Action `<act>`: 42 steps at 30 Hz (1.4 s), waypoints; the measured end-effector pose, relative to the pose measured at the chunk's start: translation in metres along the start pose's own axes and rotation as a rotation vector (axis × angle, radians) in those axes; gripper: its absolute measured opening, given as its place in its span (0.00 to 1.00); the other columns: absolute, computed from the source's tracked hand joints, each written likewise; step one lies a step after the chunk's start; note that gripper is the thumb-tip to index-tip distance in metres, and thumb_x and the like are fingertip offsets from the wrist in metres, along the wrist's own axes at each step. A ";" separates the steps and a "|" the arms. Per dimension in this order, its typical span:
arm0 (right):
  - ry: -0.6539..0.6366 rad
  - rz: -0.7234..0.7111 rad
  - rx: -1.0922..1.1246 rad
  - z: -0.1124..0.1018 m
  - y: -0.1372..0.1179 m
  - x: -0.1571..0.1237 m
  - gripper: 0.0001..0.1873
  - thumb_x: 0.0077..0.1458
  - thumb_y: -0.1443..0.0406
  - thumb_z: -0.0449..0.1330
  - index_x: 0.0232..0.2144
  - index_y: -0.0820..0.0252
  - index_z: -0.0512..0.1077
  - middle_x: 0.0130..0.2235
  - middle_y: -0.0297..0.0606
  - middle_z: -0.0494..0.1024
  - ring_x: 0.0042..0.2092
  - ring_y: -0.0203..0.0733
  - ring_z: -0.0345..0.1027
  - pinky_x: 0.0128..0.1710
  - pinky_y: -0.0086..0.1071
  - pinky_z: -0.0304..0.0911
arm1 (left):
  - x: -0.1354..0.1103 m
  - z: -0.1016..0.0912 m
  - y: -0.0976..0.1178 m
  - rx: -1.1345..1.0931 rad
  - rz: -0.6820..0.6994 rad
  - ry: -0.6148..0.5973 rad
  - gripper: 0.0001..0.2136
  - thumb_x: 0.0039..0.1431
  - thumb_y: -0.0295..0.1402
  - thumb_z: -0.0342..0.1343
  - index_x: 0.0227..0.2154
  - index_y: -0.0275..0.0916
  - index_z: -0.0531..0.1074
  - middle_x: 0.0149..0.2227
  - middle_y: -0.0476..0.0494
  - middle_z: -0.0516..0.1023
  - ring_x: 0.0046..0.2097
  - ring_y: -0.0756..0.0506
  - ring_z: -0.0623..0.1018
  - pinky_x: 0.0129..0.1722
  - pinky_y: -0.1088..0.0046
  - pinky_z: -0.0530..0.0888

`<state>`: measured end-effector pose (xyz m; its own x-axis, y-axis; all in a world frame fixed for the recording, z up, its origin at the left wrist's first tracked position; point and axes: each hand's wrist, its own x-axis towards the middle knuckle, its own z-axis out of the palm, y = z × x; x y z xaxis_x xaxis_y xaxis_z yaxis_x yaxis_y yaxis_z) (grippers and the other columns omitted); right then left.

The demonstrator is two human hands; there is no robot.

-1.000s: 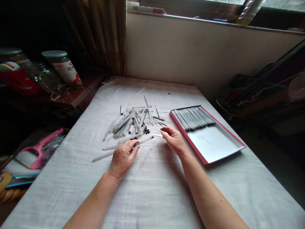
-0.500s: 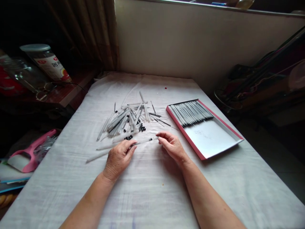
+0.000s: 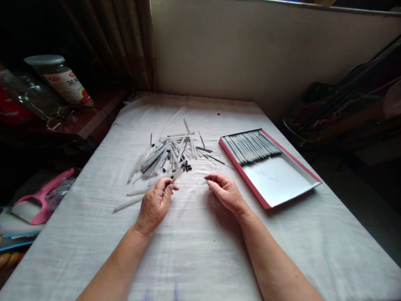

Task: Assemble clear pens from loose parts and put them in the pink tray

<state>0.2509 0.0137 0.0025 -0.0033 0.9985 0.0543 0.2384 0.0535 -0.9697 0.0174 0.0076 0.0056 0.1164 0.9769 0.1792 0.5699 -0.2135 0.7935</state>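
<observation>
My left hand [image 3: 156,202] is closed, thumb against fingers, at the near edge of a loose pile of clear pen tubes [image 3: 156,161]. A slim pen refill [image 3: 178,175], blurred and partly hidden, slants up from its fingertips across the pile. Small black pen plugs [image 3: 187,167] lie just beyond. To the right, my right hand [image 3: 224,192] pinches a small clear piece [image 3: 203,181] between thumb and index finger; its exact kind is too small to tell. Thin dark refills [image 3: 215,159] are scattered at the pile's right side.
A shallow pink-edged box [image 3: 269,184] on the right holds a row of clear pens with black ends [image 3: 252,147]. The table has a pale cloth [image 3: 194,259]. At the left are a lidded jar [image 3: 67,81], eyeglasses [image 3: 54,121] and a pink-handled object [image 3: 46,196].
My left hand has drawn back and tilted upward with the refill, parting it from the small clear piece. My right hand has stayed nearly in place. The view has shifted slightly.
</observation>
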 end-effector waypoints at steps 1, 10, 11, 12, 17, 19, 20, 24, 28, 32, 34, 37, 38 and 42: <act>0.002 0.003 -0.004 0.000 0.000 0.000 0.12 0.50 0.59 0.59 0.35 0.59 0.76 0.32 0.37 0.77 0.32 0.38 0.66 0.32 0.31 0.63 | 0.001 -0.001 0.001 -0.103 -0.035 0.006 0.12 0.65 0.43 0.45 0.41 0.41 0.66 0.36 0.43 0.82 0.34 0.45 0.79 0.35 0.69 0.73; 0.015 0.047 0.011 0.004 0.000 0.000 0.13 0.50 0.57 0.59 0.33 0.59 0.76 0.25 0.33 0.73 0.25 0.35 0.61 0.26 0.29 0.60 | 0.008 -0.005 0.004 -0.577 -0.207 0.138 0.15 0.56 0.46 0.56 0.38 0.41 0.68 0.23 0.55 0.69 0.19 0.55 0.64 0.16 0.80 0.59; 0.016 0.052 0.021 0.004 0.000 0.000 0.13 0.50 0.57 0.59 0.33 0.60 0.76 0.25 0.33 0.73 0.25 0.34 0.61 0.26 0.29 0.60 | 0.007 -0.006 0.004 -0.631 -0.232 0.117 0.15 0.56 0.46 0.56 0.39 0.41 0.69 0.20 0.57 0.66 0.16 0.56 0.60 0.14 0.80 0.56; 0.020 0.055 0.029 0.005 -0.001 0.000 0.13 0.49 0.57 0.60 0.33 0.60 0.76 0.25 0.33 0.73 0.25 0.34 0.61 0.27 0.29 0.60 | 0.006 -0.007 0.006 -0.676 -0.251 0.084 0.15 0.57 0.45 0.55 0.40 0.40 0.68 0.18 0.58 0.65 0.15 0.56 0.60 0.14 0.81 0.55; 0.011 0.112 0.097 0.004 -0.004 -0.002 0.14 0.48 0.56 0.61 0.33 0.60 0.76 0.27 0.34 0.74 0.25 0.34 0.62 0.26 0.29 0.60 | 0.002 -0.012 0.011 -0.858 -0.296 -0.171 0.17 0.58 0.43 0.52 0.45 0.38 0.68 0.39 0.37 0.79 0.35 0.44 0.80 0.20 0.78 0.68; -0.004 0.139 0.138 0.003 -0.006 -0.003 0.15 0.48 0.56 0.61 0.35 0.60 0.76 0.27 0.34 0.74 0.25 0.34 0.63 0.24 0.29 0.60 | 0.001 -0.013 0.012 -0.907 -0.322 -0.266 0.18 0.59 0.46 0.49 0.43 0.37 0.69 0.39 0.34 0.79 0.37 0.42 0.80 0.20 0.76 0.69; -0.008 0.143 0.152 0.003 -0.007 -0.003 0.15 0.48 0.56 0.61 0.35 0.60 0.76 0.27 0.34 0.74 0.25 0.34 0.63 0.24 0.29 0.60 | 0.001 -0.013 0.012 -0.910 -0.331 -0.299 0.19 0.58 0.48 0.49 0.41 0.37 0.69 0.37 0.35 0.79 0.34 0.42 0.80 0.20 0.76 0.68; -0.012 0.118 0.178 0.005 -0.008 -0.003 0.14 0.47 0.57 0.61 0.34 0.59 0.76 0.27 0.34 0.74 0.26 0.34 0.63 0.24 0.28 0.60 | -0.001 -0.010 0.013 -0.833 -0.355 -0.400 0.16 0.52 0.45 0.60 0.37 0.40 0.65 0.31 0.47 0.75 0.27 0.49 0.76 0.24 0.75 0.72; -0.013 0.099 0.184 0.008 -0.006 -0.002 0.14 0.48 0.58 0.60 0.35 0.59 0.76 0.28 0.35 0.74 0.28 0.35 0.64 0.25 0.28 0.60 | -0.003 -0.006 0.014 -0.807 -0.362 -0.517 0.14 0.55 0.42 0.59 0.38 0.42 0.62 0.34 0.50 0.73 0.25 0.53 0.74 0.24 0.77 0.70; 0.002 0.088 0.180 0.008 -0.004 -0.002 0.15 0.49 0.58 0.59 0.37 0.60 0.76 0.29 0.35 0.75 0.28 0.34 0.64 0.25 0.27 0.60 | -0.004 -0.003 0.013 -0.688 -0.338 -0.575 0.18 0.59 0.42 0.54 0.48 0.42 0.60 0.34 0.50 0.73 0.20 0.57 0.67 0.18 0.82 0.60; -0.003 0.081 0.179 0.008 -0.005 -0.002 0.14 0.49 0.59 0.59 0.36 0.60 0.76 0.30 0.35 0.75 0.28 0.33 0.63 0.25 0.27 0.60 | -0.003 -0.002 0.013 -0.612 -0.293 -0.572 0.20 0.60 0.42 0.53 0.52 0.40 0.61 0.34 0.48 0.74 0.20 0.57 0.66 0.20 0.80 0.62; -0.032 0.074 0.184 0.007 -0.005 -0.002 0.13 0.49 0.59 0.60 0.36 0.60 0.76 0.30 0.35 0.75 0.27 0.33 0.63 0.25 0.27 0.59 | -0.003 -0.002 0.012 -0.490 -0.269 -0.533 0.20 0.59 0.43 0.53 0.50 0.37 0.68 0.34 0.46 0.74 0.21 0.56 0.65 0.22 0.78 0.64; -0.038 0.074 0.188 0.007 -0.006 -0.002 0.13 0.49 0.60 0.60 0.35 0.60 0.76 0.29 0.35 0.75 0.27 0.33 0.63 0.25 0.27 0.59 | -0.003 -0.002 0.012 -0.459 -0.274 -0.520 0.20 0.59 0.43 0.53 0.49 0.36 0.69 0.33 0.45 0.75 0.21 0.56 0.65 0.22 0.78 0.64; -0.039 0.075 0.195 0.007 -0.005 -0.002 0.12 0.49 0.60 0.59 0.35 0.60 0.76 0.29 0.35 0.74 0.26 0.32 0.63 0.25 0.27 0.59 | -0.003 -0.002 0.011 -0.407 -0.275 -0.498 0.20 0.58 0.44 0.53 0.48 0.36 0.71 0.33 0.45 0.76 0.20 0.55 0.65 0.21 0.77 0.64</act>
<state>0.2427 0.0110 0.0058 -0.0312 0.9992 -0.0257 0.0472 -0.0242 -0.9986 0.0216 0.0021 0.0145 0.4263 0.8632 -0.2704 0.2936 0.1508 0.9440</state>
